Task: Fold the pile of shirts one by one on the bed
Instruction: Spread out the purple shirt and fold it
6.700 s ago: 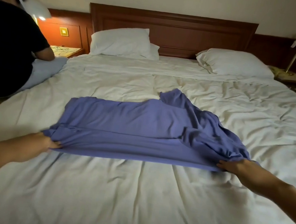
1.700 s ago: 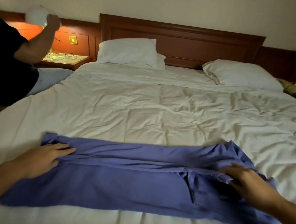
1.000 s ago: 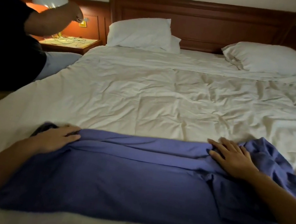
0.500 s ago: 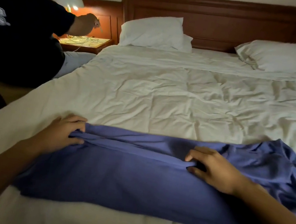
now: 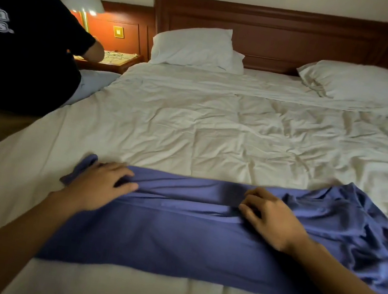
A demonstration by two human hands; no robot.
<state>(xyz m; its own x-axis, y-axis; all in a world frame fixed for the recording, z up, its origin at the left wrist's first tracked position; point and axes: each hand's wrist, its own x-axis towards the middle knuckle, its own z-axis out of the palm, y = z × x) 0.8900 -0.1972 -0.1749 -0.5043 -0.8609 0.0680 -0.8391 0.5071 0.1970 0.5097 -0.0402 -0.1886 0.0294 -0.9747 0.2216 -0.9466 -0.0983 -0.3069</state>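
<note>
Blue fabric bunched under both hands: the left hand (image 5: 99, 186) lay palm-down with fingers curled into a raised fold near the left end of the shirt (image 5: 185, 242), and the right hand (image 5: 269, 218) did the same a little right of centre, knuckles bent and fingertips pressed into the same ridge. Whether either hand truly pinched the cloth or only pressed on it could not be told. Both forearms reached in from 6 o'clock. The shirt stretched sideways across the near part of the bed (image 5: 216, 130), smooth toward 6 o'clock and crumpled in loose folds at its 3 o'clock end. White wrinkled bedding spread away toward 12 o'clock, where two pillows (image 5: 193, 45) rested against a dark wooden headboard (image 5: 282, 31). At 10 o'clock another person in a black T-shirt (image 5: 20, 48) bent toward a nightstand (image 5: 110, 60) beside a lit lamp (image 5: 83, 2).
</note>
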